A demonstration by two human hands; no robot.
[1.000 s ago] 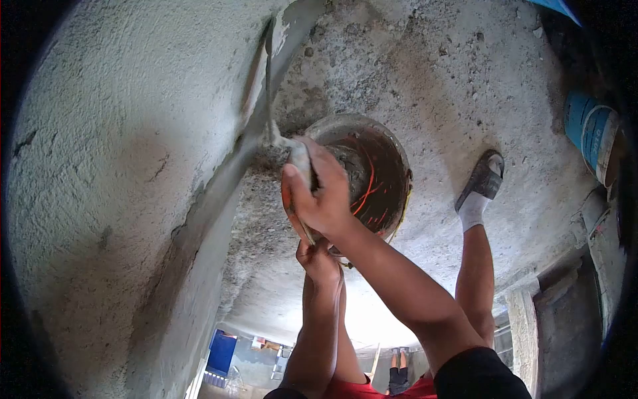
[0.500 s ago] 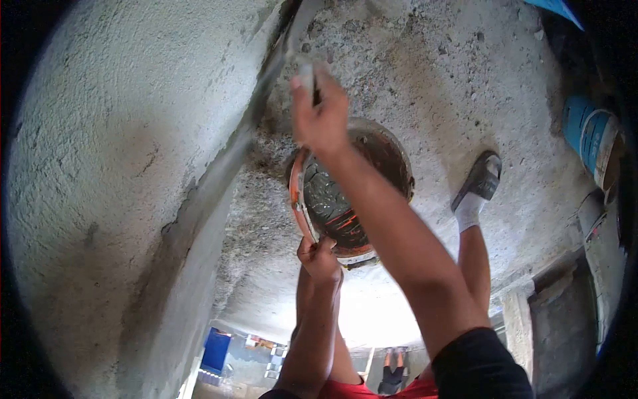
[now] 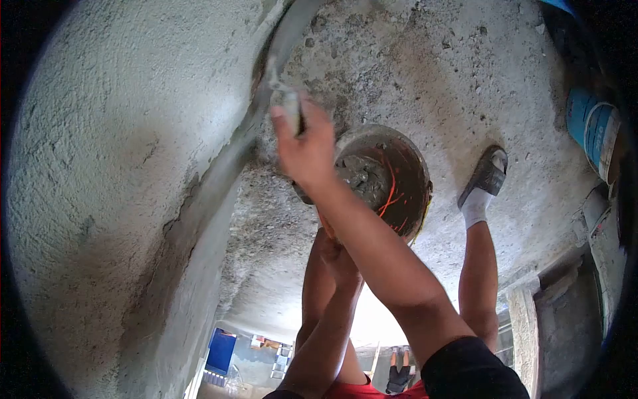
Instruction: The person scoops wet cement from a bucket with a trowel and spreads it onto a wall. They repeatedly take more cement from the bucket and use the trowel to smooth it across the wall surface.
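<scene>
My right hand [image 3: 307, 146] is closed around the pale handle of a trowel [image 3: 291, 106]. The blurred metal end of the tool is beside the lower edge of the rough plastered wall [image 3: 119, 133]. Below and right of that hand, a round bucket [image 3: 415, 173] holds wet grey mortar [image 3: 364, 179], with orange streaks on its inner side. My left hand [image 3: 335, 253] is closed at the bucket's near left rim, partly hidden behind my right forearm.
Rough concrete floor [image 3: 438, 86] surrounds the bucket. A foot in a dark sandal [image 3: 485, 174] stands to its right. A blue bucket [image 3: 588, 126] lies at the far right. Another person's legs [image 3: 399, 362] show at the bottom, with a blue panel [image 3: 220, 351] at lower left.
My right hand and the trowel have moved left and down, nearer the wall's edge. The bucket appears farther right, and my left hand has shifted slightly right, now more covered by my right forearm.
</scene>
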